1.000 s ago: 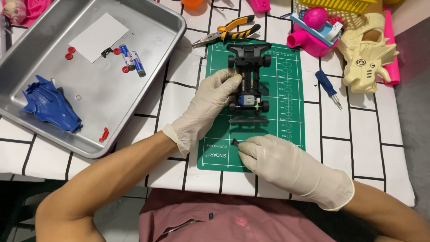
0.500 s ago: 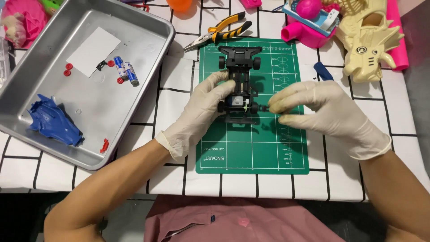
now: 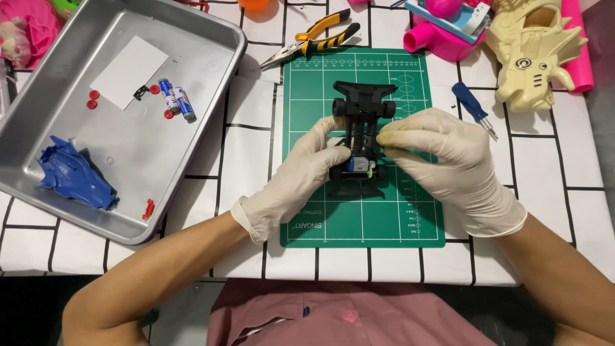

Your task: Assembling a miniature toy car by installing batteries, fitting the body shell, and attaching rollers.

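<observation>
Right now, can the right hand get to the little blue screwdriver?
Probably yes. The blue screwdriver lies on the tablecloth just beyond the right hand, with nothing between them. The hand's fingers are pinching at the black toy car chassis, so it would have to let go first.

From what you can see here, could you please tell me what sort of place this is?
Probably a hobby bench for model building: a green gridded cutting mat, yellow-and-black-handled pliers and a grey metal parts tray surround a black toy car chassis.
</observation>
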